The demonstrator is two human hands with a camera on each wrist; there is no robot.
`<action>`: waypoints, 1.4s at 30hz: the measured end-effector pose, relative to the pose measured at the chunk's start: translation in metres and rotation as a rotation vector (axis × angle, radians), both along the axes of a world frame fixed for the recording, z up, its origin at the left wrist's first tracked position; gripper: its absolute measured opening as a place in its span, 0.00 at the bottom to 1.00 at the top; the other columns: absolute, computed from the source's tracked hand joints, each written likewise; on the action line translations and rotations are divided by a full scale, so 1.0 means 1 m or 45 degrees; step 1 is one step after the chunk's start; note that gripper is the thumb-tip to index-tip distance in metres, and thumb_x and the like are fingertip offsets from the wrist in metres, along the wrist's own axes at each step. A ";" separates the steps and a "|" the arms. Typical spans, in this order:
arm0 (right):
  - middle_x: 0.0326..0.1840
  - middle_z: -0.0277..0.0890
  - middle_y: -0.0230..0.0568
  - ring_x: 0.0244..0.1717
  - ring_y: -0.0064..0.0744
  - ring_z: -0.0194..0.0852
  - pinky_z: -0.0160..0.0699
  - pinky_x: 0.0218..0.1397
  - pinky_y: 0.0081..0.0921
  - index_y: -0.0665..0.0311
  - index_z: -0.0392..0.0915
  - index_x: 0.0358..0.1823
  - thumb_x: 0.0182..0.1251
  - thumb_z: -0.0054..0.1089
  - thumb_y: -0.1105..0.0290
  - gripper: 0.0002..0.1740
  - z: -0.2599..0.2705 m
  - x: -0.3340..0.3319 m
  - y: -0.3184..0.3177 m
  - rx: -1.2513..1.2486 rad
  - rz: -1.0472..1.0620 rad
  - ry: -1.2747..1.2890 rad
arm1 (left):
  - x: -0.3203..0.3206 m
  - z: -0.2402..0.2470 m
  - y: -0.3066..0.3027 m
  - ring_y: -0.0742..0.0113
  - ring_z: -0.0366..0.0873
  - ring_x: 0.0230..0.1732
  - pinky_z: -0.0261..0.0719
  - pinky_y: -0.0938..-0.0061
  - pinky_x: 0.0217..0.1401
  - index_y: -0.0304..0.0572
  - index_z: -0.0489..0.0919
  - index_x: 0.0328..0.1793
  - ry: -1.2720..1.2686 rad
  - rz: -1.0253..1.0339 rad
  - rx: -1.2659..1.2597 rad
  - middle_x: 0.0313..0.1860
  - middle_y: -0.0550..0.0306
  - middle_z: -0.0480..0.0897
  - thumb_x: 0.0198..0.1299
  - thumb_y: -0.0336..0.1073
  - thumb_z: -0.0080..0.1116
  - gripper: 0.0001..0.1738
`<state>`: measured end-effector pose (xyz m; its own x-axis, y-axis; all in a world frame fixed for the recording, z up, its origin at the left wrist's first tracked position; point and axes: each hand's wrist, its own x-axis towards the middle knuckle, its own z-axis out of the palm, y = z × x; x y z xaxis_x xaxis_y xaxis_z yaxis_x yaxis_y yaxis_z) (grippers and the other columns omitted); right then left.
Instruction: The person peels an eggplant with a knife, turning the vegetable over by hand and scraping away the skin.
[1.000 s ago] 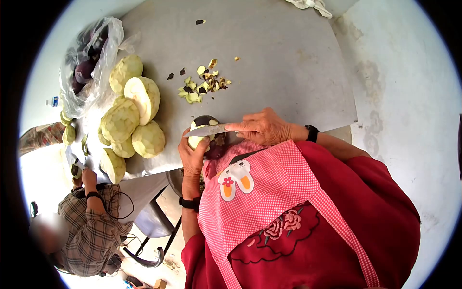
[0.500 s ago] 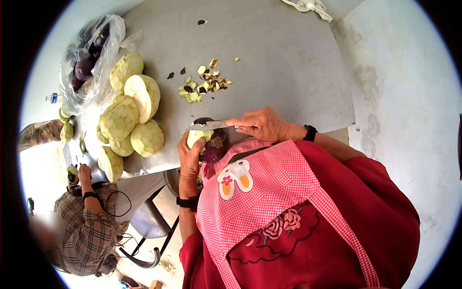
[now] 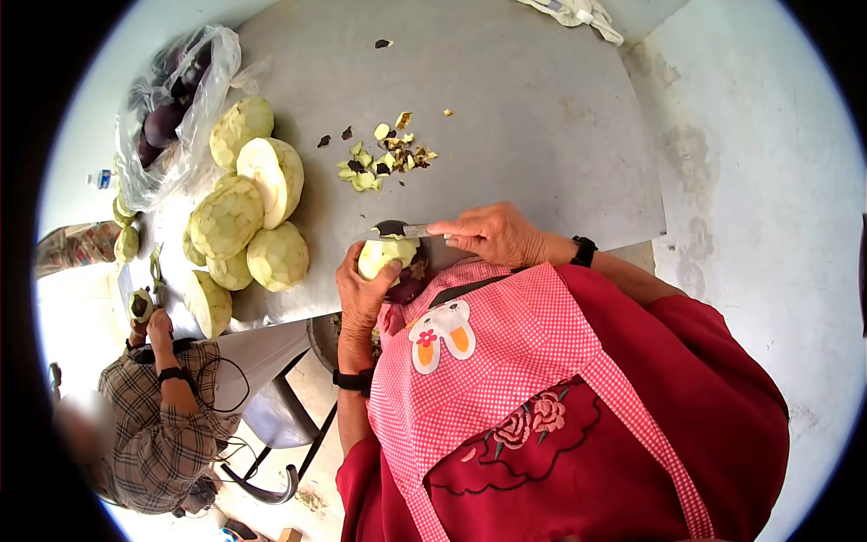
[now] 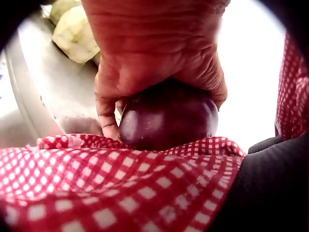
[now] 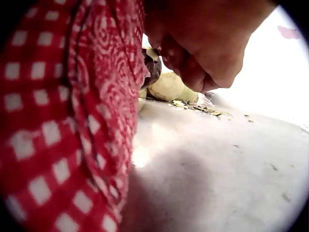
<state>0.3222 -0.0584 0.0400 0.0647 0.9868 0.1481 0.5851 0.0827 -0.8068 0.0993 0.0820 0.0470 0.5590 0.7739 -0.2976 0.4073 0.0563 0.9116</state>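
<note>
A partly peeled purple eggplant [image 3: 411, 282] is at the table's near edge against the checked apron, its pale peeled patch facing left. My left hand [image 3: 363, 294] grips its left side; in the left wrist view the left hand [image 4: 154, 48] spans the glossy purple eggplant [image 4: 166, 118]. The right hand [image 3: 497, 237] holds a knife [image 3: 411, 231] by its handle, the blade lying across the top of the eggplant and pointing left. In the right wrist view the right hand [image 5: 203, 43] is curled, and the knife cannot be made out.
Several peeled eggplants [image 3: 226, 219] are piled at the left, beside a plastic bag [image 3: 200, 117] of purple ones. Peel scraps [image 3: 366, 170] lie on the grey table [image 3: 506, 99] beyond the hands. A person in a plaid shirt [image 3: 158, 438] works at lower left; a white cloth [image 3: 578, 13] lies at the far edge.
The eggplant has turned in the left hand, and its pale patch looks larger. The knife blade has shifted slightly, now lying near the top. At lower left, the other person's hands have moved.
</note>
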 end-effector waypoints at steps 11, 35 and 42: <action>0.38 0.86 0.37 0.33 0.37 0.84 0.81 0.36 0.30 0.39 0.79 0.61 0.71 0.59 0.60 0.18 0.010 -0.003 0.003 -0.062 -0.007 -0.028 | 0.003 0.005 -0.001 0.58 0.83 0.41 0.81 0.66 0.49 0.25 0.78 0.53 0.196 -0.136 0.243 0.40 0.44 0.85 0.42 0.46 0.73 0.36; 0.21 0.67 0.28 0.18 0.28 0.70 0.73 0.20 0.28 0.38 0.81 0.60 0.61 0.69 0.63 0.24 0.021 -0.003 -0.006 0.180 -0.063 -0.424 | 0.019 -0.004 -0.009 0.51 0.82 0.48 0.83 0.62 0.53 0.31 0.79 0.54 0.023 -0.077 0.750 0.49 0.45 0.79 0.36 0.43 0.80 0.37; 0.21 0.65 0.26 0.16 0.27 0.69 0.71 0.17 0.27 0.37 0.81 0.60 0.62 0.68 0.60 0.23 0.022 0.000 -0.008 0.203 -0.077 -0.473 | 0.019 0.001 -0.011 0.51 0.82 0.47 0.82 0.63 0.52 0.30 0.78 0.55 -0.008 -0.070 0.644 0.46 0.47 0.79 0.36 0.44 0.79 0.38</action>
